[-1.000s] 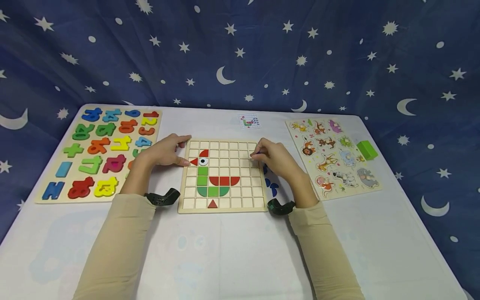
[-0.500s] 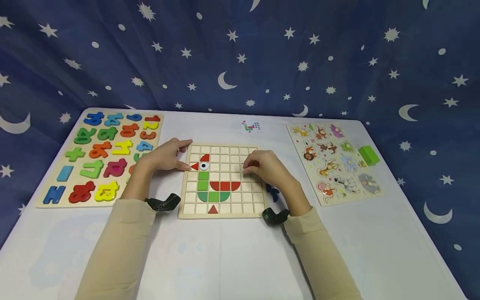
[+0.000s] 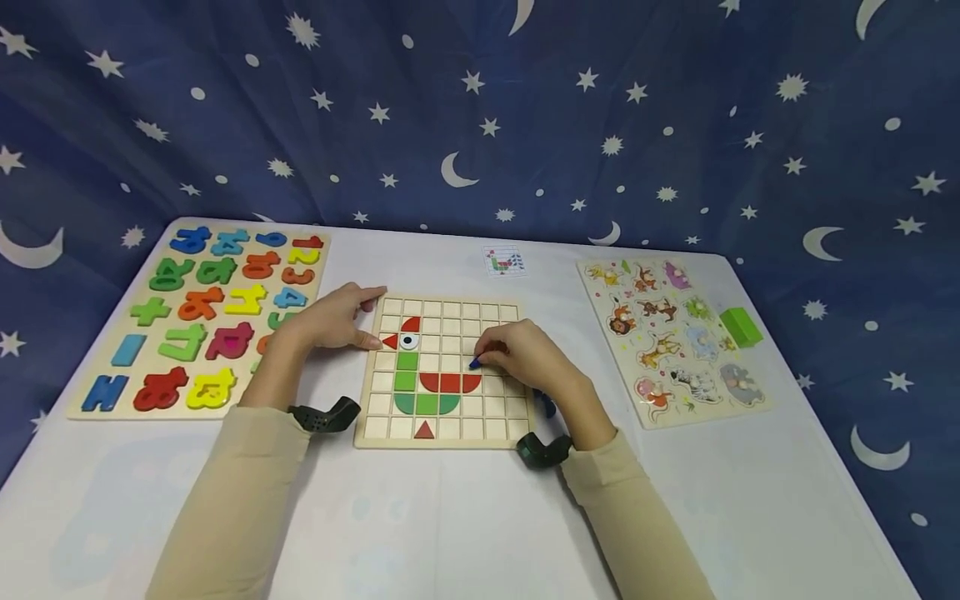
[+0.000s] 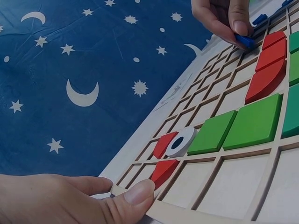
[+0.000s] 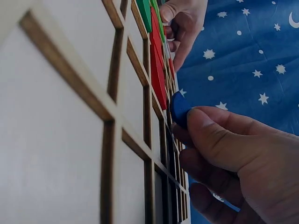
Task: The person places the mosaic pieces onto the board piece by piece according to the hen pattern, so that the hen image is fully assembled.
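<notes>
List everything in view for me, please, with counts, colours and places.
Grid: 1, pale wood, centre
Red pieces: 6, red, on grid
Green pieces: 5, green, on grid
Eye piece: 1, white and black, on grid
Blue piece: 1, blue, over grid
Loose pieces: at least 2, blue, right of grid
Number board: 1, multicoloured, left
Animal board: 1, multicoloured, right
Block: 1, green, far right
Card: 1, white, behind grid
Cloth: 1, white, underneath
Curtain: 1, blue, behind
Wrist cameras: 2, dark, on wrists
Sleeves: 2, beige, on forearms
Left hand: 1, touching grid's left edge
Right hand: 1, pinching blue piece
</notes>
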Tool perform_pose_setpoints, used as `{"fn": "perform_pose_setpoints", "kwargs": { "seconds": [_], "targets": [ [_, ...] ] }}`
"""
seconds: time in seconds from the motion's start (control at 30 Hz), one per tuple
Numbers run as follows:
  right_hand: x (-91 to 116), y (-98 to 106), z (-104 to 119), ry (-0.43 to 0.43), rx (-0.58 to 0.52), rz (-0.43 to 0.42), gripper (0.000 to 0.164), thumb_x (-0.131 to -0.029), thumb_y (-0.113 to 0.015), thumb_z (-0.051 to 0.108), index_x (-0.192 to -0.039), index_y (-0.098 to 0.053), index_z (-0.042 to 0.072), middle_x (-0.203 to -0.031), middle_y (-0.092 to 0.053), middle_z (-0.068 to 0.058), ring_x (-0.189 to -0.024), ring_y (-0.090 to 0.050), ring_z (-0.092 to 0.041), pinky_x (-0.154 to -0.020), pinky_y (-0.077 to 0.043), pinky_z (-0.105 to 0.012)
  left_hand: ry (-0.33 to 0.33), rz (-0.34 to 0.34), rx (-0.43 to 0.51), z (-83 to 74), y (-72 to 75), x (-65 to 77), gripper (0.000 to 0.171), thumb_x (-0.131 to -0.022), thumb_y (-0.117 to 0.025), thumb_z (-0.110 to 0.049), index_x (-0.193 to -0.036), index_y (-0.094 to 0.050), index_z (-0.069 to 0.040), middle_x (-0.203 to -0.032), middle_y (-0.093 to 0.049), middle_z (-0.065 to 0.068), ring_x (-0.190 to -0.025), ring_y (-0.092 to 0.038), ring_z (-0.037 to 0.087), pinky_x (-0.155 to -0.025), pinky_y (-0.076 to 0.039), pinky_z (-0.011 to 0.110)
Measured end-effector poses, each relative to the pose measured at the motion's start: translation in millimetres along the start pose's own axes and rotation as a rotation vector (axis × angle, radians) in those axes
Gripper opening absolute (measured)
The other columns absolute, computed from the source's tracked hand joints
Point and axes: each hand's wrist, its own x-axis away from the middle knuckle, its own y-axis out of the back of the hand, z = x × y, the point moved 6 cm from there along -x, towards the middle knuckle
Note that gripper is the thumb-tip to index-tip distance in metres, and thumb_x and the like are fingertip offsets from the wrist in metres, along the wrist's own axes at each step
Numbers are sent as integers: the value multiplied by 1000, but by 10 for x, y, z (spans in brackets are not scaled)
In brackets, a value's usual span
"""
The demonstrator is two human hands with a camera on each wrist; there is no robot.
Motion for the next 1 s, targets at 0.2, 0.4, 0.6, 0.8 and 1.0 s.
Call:
{"fn": "perform_pose_setpoints", "kwargs": {
  "seconds": [0.2, 0.4, 0.6, 0.8, 1.0],
  "targets": [
    [-7, -75, 17, -2, -6, 36, 5, -89, -67, 19, -91, -71, 20, -84, -69, 9, -77, -58, -5, -77, -49, -25, -8, -10, -7, 32, -19, 22, 92, -73, -82, -23, -148, -32, -6, -110, -46, 11, -104, -40, 26, -93, -34, 42],
    [-3, -105, 18, 19, 1, 39, 7, -89, -67, 20, -93, -72, 19, -87, -69, 8, -82, -59, -6, -82, -49, -27, -14, -11, -24, 30, -32, 18, 91, -73, -82, -24, -148, -32, -7, -108, -46, 10, -103, -41, 25, -92, -34, 41],
    [-17, -90, 37, 45, 3, 7, 7, -88, -67, 18, -92, -72, 18, -89, -70, 7, -86, -61, -7, -84, -49, -28, -10, -18, -36, -5, 18, 18, 92, -73, -82, -23, -148, -32, -6, -108, -45, 10, -103, -40, 25, -91, -34, 42],
    [-11, -130, 74, 60, 1, 21, 8, -89, -66, 17, -94, -72, 17, -93, -70, 5, -89, -61, -9, -85, -49, -28, -10, -5, -58, 3, 13, 23, 93, -72, -82, -24, -148, -31, -4, -107, -44, 11, -103, -40, 25, -89, -33, 42],
    [4, -89, 77, 72, 26, 21, 7, -89, -67, 18, -92, -73, 18, -93, -69, 7, -89, -60, -8, -86, -48, -27, -18, -8, -56, -39, 7, 4, 94, -72, -83, -25, -148, -31, -4, -107, -44, 10, -102, -40, 25, -88, -33, 42]
  ]
}}
